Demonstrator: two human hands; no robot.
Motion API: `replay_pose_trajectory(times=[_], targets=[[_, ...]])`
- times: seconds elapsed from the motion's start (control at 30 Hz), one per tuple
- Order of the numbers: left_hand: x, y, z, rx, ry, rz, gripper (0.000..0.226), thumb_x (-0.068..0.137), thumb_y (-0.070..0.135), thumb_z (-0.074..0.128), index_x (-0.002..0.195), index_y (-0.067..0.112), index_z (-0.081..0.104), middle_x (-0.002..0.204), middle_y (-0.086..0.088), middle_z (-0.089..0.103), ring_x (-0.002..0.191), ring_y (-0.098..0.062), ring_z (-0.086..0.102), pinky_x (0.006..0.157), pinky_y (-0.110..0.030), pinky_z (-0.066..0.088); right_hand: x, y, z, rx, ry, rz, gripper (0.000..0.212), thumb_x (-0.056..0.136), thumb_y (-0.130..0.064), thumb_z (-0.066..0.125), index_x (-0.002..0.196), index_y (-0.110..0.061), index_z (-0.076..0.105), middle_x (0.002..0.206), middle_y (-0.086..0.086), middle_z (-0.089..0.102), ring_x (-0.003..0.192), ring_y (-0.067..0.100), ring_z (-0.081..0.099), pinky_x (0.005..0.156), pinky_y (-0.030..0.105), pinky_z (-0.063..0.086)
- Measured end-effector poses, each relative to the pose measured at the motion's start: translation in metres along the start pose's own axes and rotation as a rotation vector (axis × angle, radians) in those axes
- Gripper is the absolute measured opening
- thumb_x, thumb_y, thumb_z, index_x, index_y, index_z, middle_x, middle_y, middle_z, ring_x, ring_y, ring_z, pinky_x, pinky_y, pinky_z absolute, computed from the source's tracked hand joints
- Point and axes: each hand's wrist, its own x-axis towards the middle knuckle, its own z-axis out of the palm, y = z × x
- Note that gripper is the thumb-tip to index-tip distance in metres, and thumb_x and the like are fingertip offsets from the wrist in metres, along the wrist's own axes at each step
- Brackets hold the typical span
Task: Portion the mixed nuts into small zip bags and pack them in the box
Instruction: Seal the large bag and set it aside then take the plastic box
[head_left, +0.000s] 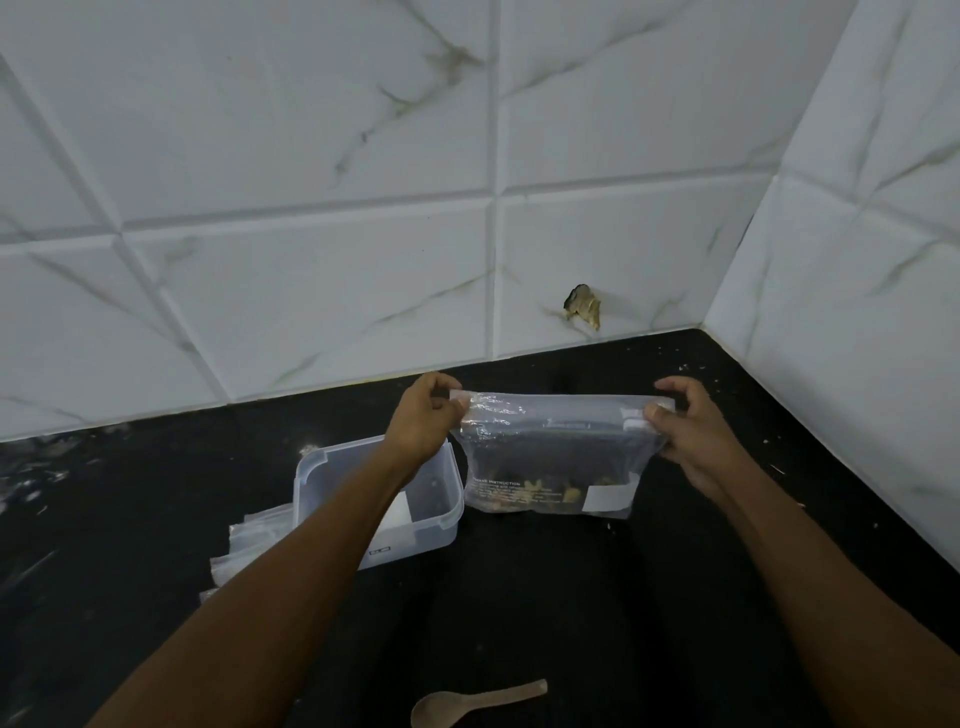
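Note:
A clear zip bag (556, 452) hangs upright above the black counter, with some mixed nuts (540, 491) lying in its bottom. My left hand (423, 421) pinches the bag's top left corner and my right hand (696, 431) pinches its top right corner, stretching the zip edge between them. A clear plastic box (441, 512) stands on the counter just left of the bag, partly hidden under my left forearm. Beside the box, on its left, lies a stack of small empty zip bags (249, 540).
A wooden spoon (467, 704) lies at the near edge of the counter (545, 597). Tiled walls close off the back and the right side, meeting in a corner at the far right. Crumbs are scattered along the right of the counter.

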Motion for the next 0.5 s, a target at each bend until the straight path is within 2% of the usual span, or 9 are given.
replay_pose_trajectory(times=[0.07,0.13,0.2,0.27,0.3,0.33,0.4,0.43,0.5], targets=[[-0.003,-0.002,0.004,0.012,-0.010,0.022,0.019,0.097,0.012,0.056,0.114,0.019,0.051,0.089,-0.007,0.063,0.076,-0.017,0.060,0.068,-0.026,0.050,-0.002,0.004,0.002,-0.008,-0.003,-0.019,0.034,0.095,-0.004,0.050,0.120,-0.026,0.050,0.111,0.001,0.047,0.101,0.025,0.058,0.081,0.049,0.057],[-0.003,-0.003,0.006,0.124,-0.020,0.086,0.013,0.099,0.011,0.051,0.108,0.018,0.055,0.086,-0.006,0.063,0.074,-0.016,0.058,0.064,-0.022,0.047,-0.002,0.008,0.002,-0.121,-0.018,-0.082,0.021,0.096,-0.004,0.046,0.108,-0.018,0.057,0.120,0.006,0.049,0.104,0.026,0.057,0.082,0.048,0.057],[-0.002,-0.005,0.007,0.233,-0.035,0.119,0.013,0.099,0.013,0.051,0.099,0.018,0.063,0.089,-0.001,0.064,0.079,-0.015,0.060,0.064,-0.019,0.043,-0.002,0.012,-0.001,-0.239,-0.079,-0.153,0.017,0.096,-0.008,0.048,0.099,-0.016,0.063,0.120,0.006,0.056,0.105,0.024,0.058,0.086,0.046,0.055],[-0.003,-0.005,0.005,0.302,-0.119,0.107,0.010,0.096,0.021,0.059,0.103,0.018,0.065,0.092,0.004,0.063,0.085,-0.013,0.060,0.065,-0.016,0.041,-0.001,0.013,-0.006,-0.372,-0.181,-0.189,0.017,0.091,-0.020,0.060,0.108,-0.021,0.064,0.118,0.002,0.059,0.104,0.019,0.059,0.086,0.040,0.054],[-0.006,-0.004,0.004,0.353,-0.182,0.101,0.020,0.092,0.025,0.065,0.111,0.018,0.064,0.097,0.005,0.061,0.089,-0.011,0.059,0.067,-0.016,0.042,0.000,0.013,-0.009,-0.462,-0.231,-0.190,0.030,0.087,-0.025,0.067,0.116,-0.022,0.061,0.119,-0.001,0.056,0.104,0.017,0.058,0.085,0.037,0.053],[-0.008,-0.003,0.003,0.433,-0.242,0.097,0.035,0.088,0.029,0.070,0.120,0.017,0.061,0.104,0.003,0.058,0.094,-0.011,0.056,0.072,-0.018,0.044,0.002,0.014,-0.010,-0.563,-0.265,-0.185,0.046,0.082,-0.027,0.073,0.124,-0.022,0.056,0.121,-0.002,0.052,0.105,0.016,0.056,0.083,0.033,0.052],[-0.009,-0.003,0.003,0.668,-0.291,0.113,0.059,0.082,0.038,0.075,0.133,0.019,0.053,0.118,-0.001,0.051,0.109,-0.016,0.051,0.095,-0.032,0.044,0.003,0.014,-0.009,-0.782,-0.278,-0.211,0.068,0.073,-0.030,0.080,0.133,-0.021,0.049,0.121,-0.002,0.045,0.102,0.014,0.053,0.079,0.026,0.049],[-0.009,-0.003,0.004,0.771,-0.288,0.135,0.063,0.081,0.043,0.075,0.135,0.021,0.052,0.121,-0.001,0.048,0.114,-0.018,0.047,0.105,-0.038,0.037,0.004,0.016,-0.009,-0.880,-0.268,-0.245,0.067,0.071,-0.032,0.081,0.131,-0.022,0.050,0.120,0.000,0.044,0.100,0.013,0.052,0.077,0.023,0.046],[-0.009,-0.006,0.006,0.890,-0.256,0.192,0.056,0.081,0.049,0.071,0.131,0.028,0.056,0.116,0.004,0.043,0.117,-0.017,0.043,0.110,-0.040,0.026,0.003,0.019,-0.007,-1.039,-0.228,-0.318,0.052,0.073,-0.035,0.080,0.118,-0.024,0.058,0.121,0.002,0.042,0.097,0.010,0.048,0.078,0.021,0.042]])
